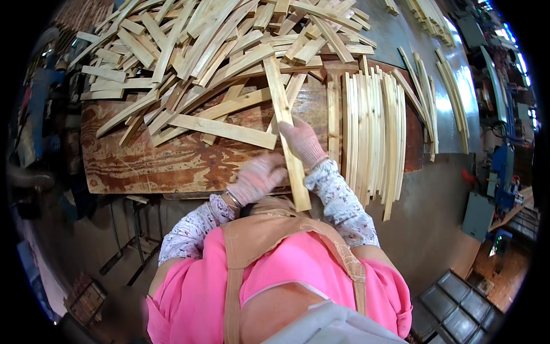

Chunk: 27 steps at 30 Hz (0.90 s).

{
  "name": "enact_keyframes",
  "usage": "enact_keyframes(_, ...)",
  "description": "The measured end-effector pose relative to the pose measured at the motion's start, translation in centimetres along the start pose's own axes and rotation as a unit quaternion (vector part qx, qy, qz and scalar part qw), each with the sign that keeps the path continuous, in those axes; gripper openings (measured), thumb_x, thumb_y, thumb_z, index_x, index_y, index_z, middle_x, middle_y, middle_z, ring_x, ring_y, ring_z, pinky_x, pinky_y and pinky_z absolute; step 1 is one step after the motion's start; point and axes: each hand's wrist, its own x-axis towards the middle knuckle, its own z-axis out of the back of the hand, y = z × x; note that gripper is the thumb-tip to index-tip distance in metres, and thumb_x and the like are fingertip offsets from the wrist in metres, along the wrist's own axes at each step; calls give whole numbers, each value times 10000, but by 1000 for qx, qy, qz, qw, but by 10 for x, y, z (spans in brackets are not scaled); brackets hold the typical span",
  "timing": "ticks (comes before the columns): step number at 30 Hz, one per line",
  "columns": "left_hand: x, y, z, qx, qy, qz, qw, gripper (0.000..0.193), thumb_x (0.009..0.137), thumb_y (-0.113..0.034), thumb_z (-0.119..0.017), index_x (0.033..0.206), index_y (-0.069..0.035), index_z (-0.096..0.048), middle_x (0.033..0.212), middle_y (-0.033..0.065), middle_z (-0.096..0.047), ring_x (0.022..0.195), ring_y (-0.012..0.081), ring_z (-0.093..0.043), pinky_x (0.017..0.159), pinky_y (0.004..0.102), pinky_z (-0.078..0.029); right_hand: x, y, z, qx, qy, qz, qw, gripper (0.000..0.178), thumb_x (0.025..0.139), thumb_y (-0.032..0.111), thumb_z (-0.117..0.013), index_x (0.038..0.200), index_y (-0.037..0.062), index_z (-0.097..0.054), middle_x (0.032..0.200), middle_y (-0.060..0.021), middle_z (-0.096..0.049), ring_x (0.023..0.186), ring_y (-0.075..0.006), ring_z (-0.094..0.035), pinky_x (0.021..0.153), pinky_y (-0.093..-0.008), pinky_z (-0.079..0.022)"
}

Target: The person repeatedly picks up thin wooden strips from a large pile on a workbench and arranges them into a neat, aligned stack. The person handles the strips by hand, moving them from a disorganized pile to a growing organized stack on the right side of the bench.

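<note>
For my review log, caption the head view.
Gloved right hand holds a wooden strip, left hand nearby, at a table with a jumbled wood pile and neat row of strips.

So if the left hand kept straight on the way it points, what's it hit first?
Likely the wooden strip held in the right hand, just to the right of the left hand; depth is unclear, so it might pass underneath.

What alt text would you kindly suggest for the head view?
A person's gloved right hand grips a long, pale wooden strip at a worn brown table; the blurred left hand is near the strip. A jumbled heap of strips lies beyond, with a row of strips lined up side by side to the right.
</note>
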Motion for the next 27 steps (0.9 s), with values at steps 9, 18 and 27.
enact_keyframes(9, 43, 128, 89, 430, -183, -149, 871, 726, 777, -319, -858, 1443, -143, -631, 1542, 179, -527, 1456, 371, -477, 1241, 519, -344, -130, -142, 4, -56, -213, 39, 975, 603, 1042, 259, -671, 1572, 20, -511, 1218, -137, -765, 1103, -241, -720, 977, -373, -568)
enact_keyframes(18, 62, 130, 189, 592, -96, 115, 792, 723, 985, -382, -673, 1650, -461, -398, 1605, 147, -515, 1539, 389, -410, 1255, 581, -261, -101, -125, 11, -255, -178, 1, 950, 583, 1024, 288, -694, 1571, 190, -522, 1290, -226, -730, 1139, -439, -716, 964, -476, -576)
enact_keyframes(27, 92, 189, 246, 685, -13, 229, 692, 858, 1019, -489, -601, 1719, -499, -105, 1680, 166, -442, 1576, 372, -367, 1247, 657, -256, -14, -67, 0, -336, -111, -32, 935, 582, 1061, 404, -603, 1596, 225, -463, 1221, -233, -748, 1168, -414, -711, 1005, -519, -557)
